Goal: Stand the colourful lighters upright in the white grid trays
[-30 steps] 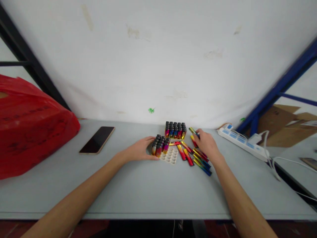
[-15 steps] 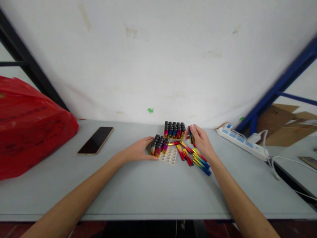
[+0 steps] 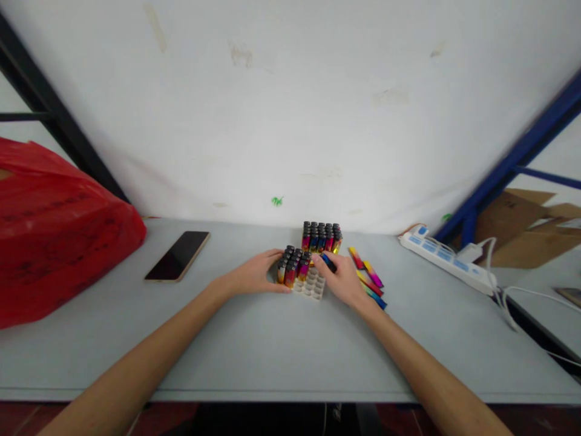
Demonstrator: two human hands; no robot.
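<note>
Several upright lighters (image 3: 291, 274) with black tops fill the left part of a pale tray (image 3: 313, 286) with round hollows. Around their left side curves my left hand (image 3: 256, 274), thumb in front and fingers behind, holding the group. My right hand (image 3: 344, 278) is closed on a dark blue lighter (image 3: 328, 262) at the tray's right edge. Loose coloured lighters (image 3: 373, 274) lie to the right of my right hand, some partly hidden by it. Behind the tray stands a full block of upright lighters (image 3: 321, 237).
A phone (image 3: 178, 257) lies on the grey table (image 3: 254, 351) at the left, near a red plastic bag (image 3: 63, 236). At the right is a white power strip (image 3: 447, 261) with cables. Cardboard (image 3: 517, 230) stands beyond the blue frame (image 3: 467, 224).
My right hand has moved left from beside the rear block to the tray's right side. Some loose lighters are displaced or now covered by it. My left hand has stayed around the group.
</note>
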